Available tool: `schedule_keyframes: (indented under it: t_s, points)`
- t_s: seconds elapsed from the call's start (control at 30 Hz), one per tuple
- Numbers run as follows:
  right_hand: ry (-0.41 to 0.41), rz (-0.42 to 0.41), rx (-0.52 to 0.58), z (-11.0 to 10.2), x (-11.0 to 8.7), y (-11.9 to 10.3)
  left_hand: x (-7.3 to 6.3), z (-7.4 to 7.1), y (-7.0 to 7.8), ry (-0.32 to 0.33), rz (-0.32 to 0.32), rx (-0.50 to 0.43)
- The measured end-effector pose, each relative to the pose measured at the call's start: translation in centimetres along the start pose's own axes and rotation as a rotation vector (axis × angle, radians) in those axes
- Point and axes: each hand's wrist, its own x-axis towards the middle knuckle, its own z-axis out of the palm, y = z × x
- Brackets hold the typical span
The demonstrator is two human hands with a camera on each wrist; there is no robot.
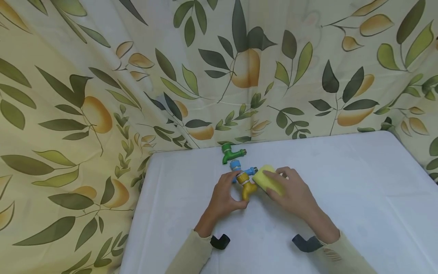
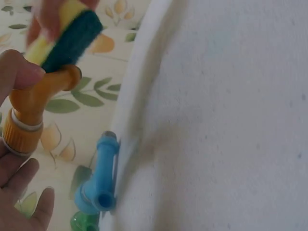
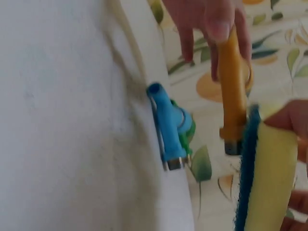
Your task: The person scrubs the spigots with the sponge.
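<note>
My left hand [image 1: 224,194] grips a yellow plastic tap [image 1: 247,186] between thumb and fingers, raised above the white table. In the left wrist view the yellow tap [image 2: 36,103] has its ribbed knob toward the fingers. A yellow sponge [image 1: 268,179] with a dark green scouring side is pinched in my right hand [image 1: 294,192]. The sponge's scouring side [image 2: 74,41] lies right at the tap's body in the left wrist view. Behind the yellow tap, a blue tap [image 3: 168,125] lies on the table, partly hidden by the left hand in the head view.
A green tap [image 1: 232,153] lies near the table's back edge, beyond the blue one. The table wears a white cloth [image 1: 342,182]. Curtains [image 1: 212,76] printed with leaves and fruit hang behind and to the left. A black strap piece shows at each wrist.
</note>
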Motion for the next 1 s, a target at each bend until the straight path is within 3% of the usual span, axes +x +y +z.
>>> schedule_keyframes:
  t_s: [0.1, 0.3, 0.43, 0.5, 0.67, 0.83, 1.0]
  points:
    - [0.072, 0.044, 0.023, -0.1, 0.4, -0.2, 0.0, -0.2, 0.5, 0.035, 0.004, -0.084]
    - [0.116, -0.164, 0.0, -1.0, 0.2, -1.2, 0.0, -0.5, 1.2, 0.067, 0.032, -0.133]
    - [0.197, -0.151, -0.029, -1.8, 0.5, -1.4, 0.0, -0.9, 1.8, 0.085, 0.055, -0.143]
    - [0.19, -0.159, -0.009, -2.0, 0.8, -1.9, 0.0, -1.0, 2.1, 0.083, 0.071, -0.142]
    - [0.14, -0.295, 0.004, -2.8, 0.7, -2.6, 0.0, -1.4, 2.7, 0.087, 0.113, -0.124]
    - [0.201, -0.247, -0.015, -3.7, 1.2, -3.0, 0.1, -2.0, 3.2, 0.096, 0.144, -0.138]
    - [0.125, -0.346, -0.015, -4.4, 0.9, -3.8, 0.0, -2.4, 3.6, 0.091, 0.173, -0.127]
